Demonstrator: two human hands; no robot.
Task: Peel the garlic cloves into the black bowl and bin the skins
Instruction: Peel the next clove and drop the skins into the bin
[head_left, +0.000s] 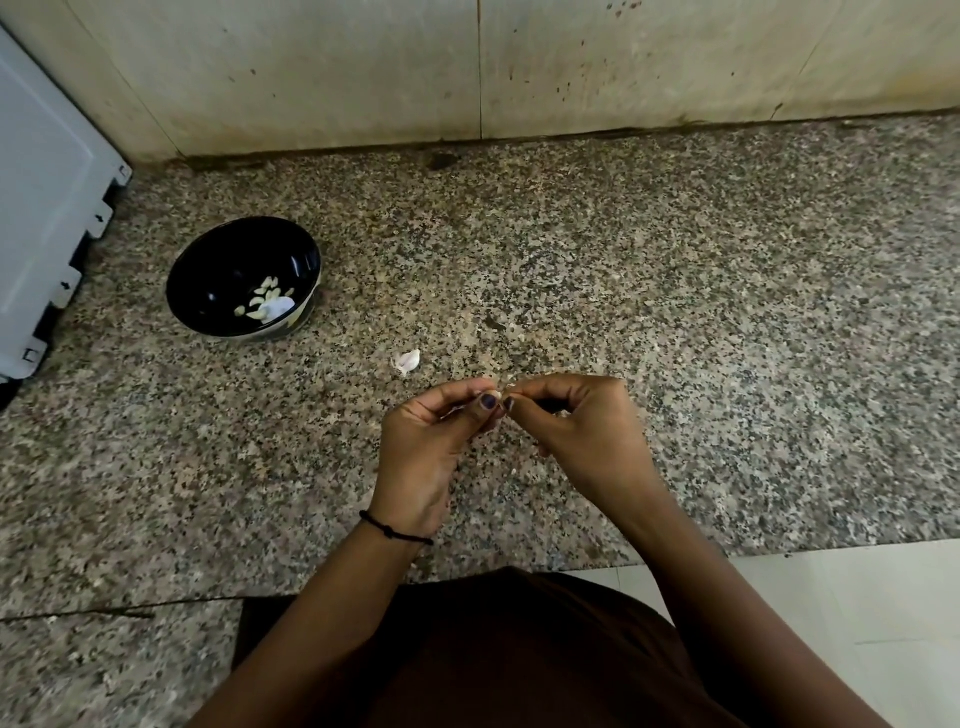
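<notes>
My left hand (436, 436) and my right hand (576, 421) meet fingertip to fingertip above the granite counter, both pinching a small garlic clove (500, 393) that is mostly hidden between them. A loose piece of garlic with pale skin (407, 361) lies on the counter just beyond my left hand. The black bowl (208, 265) stands at the left with several peeled cloves (267, 304) lying in its bottom.
A white appliance (47, 208) fills the far left edge beside the bowl. A tiled wall (467, 67) bounds the back of the speckled granite counter (727, 312). Its front edge drops to a pale floor (857, 623) at lower right.
</notes>
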